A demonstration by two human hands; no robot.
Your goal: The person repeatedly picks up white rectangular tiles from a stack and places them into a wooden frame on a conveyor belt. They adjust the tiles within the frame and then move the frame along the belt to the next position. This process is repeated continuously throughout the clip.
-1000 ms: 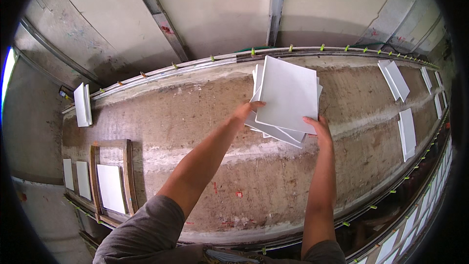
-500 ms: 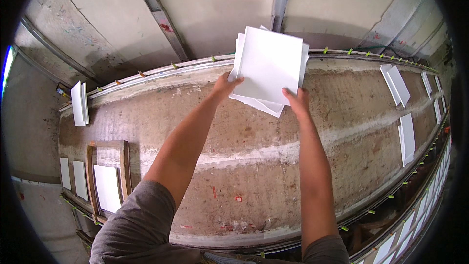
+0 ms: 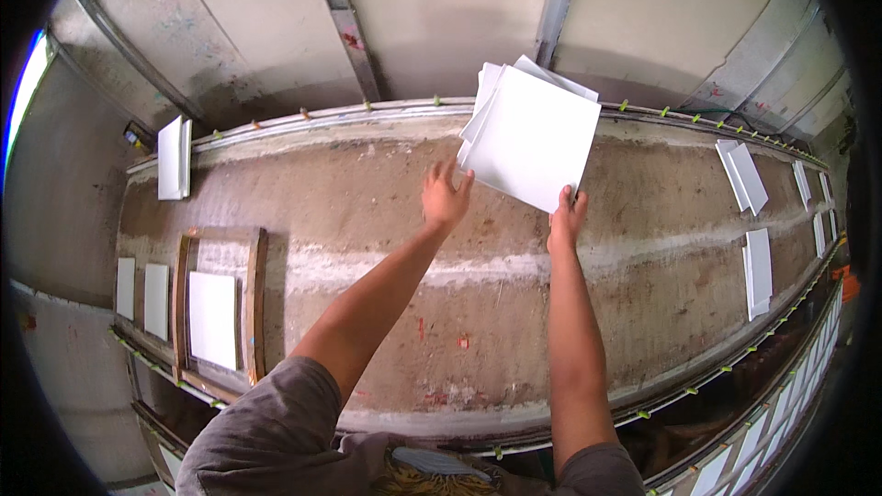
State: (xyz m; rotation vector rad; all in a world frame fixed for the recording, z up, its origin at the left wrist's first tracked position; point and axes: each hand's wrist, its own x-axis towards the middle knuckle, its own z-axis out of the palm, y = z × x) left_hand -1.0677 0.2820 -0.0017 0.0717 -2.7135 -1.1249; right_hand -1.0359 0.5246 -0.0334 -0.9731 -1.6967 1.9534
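A loose, fanned stack of white square sheets is at the far side of the long brown table, its corners out of line. My left hand is just off the stack's near left corner, fingers spread and holding nothing. My right hand is at the near right corner, its thumb against the sheets' edge and its fingers close beside it. Whether the stack bears on the table or is partly held up is hard to make out.
A wooden frame lies at the left around a white sheet, with more white sheets beside it. Further white stacks lie at the far left and right. Green clips line the table's edges; a wall stands behind.
My left hand has let go of the stack and drawn back from it. The stack has turned clockwise; my right hand stays at its near right corner. The view has shifted a little.
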